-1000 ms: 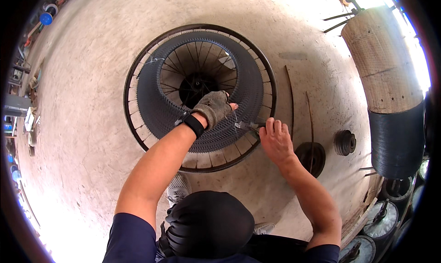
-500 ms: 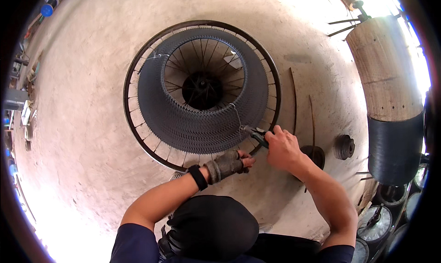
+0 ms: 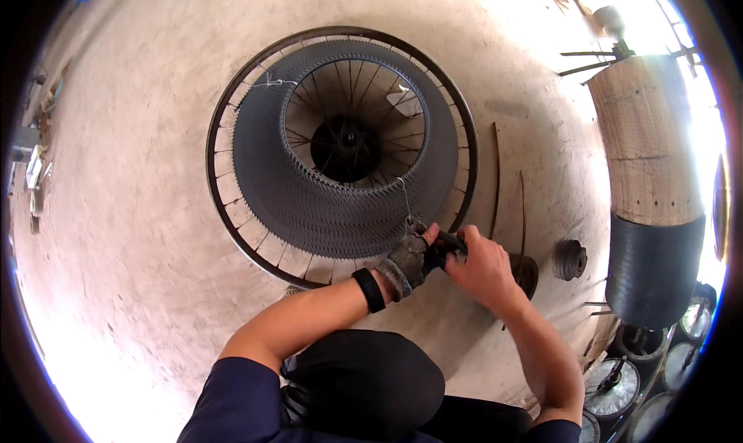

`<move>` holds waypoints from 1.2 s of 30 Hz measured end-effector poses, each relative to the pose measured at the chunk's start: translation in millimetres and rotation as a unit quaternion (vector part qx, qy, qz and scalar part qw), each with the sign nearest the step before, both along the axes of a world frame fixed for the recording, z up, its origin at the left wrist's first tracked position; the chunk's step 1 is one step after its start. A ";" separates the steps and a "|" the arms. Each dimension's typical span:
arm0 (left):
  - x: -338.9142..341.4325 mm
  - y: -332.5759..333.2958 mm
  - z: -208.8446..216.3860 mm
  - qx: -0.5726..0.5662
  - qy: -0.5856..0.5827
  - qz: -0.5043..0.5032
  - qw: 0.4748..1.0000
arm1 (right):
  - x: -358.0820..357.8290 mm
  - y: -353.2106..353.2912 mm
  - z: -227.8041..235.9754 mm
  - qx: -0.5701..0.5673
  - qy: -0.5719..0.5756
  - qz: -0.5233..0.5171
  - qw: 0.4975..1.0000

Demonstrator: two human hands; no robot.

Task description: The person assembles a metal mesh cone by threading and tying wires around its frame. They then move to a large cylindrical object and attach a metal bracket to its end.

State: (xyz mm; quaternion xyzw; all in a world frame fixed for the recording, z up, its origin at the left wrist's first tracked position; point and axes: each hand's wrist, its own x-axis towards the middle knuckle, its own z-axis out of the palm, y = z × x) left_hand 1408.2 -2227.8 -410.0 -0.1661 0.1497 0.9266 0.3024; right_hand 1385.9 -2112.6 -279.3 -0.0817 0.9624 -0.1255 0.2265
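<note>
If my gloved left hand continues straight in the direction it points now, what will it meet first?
Most likely the dark-handled pliers, directly in front of your left hand and perhaps touching it; your right hand is just beyond. Depth is hard to judge here.

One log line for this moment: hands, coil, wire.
left hand: gloved, at pliers | right hand: bare, gripping pliers | coil: dark, toothed, on spoked wheel | wire: from coil's inner edge toward pliers

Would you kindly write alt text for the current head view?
A gloved left hand and bare right hand meet at a dark plier-like tool, beside a wire on a dark toothed coil atop a spoked wheel.
</note>
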 end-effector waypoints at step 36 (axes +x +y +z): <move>5.4 -15.0 13.2 0.000 0.104 -0.083 0.991 | 11.9 -8.3 -26.7 -0.044 -0.131 -0.089 0.986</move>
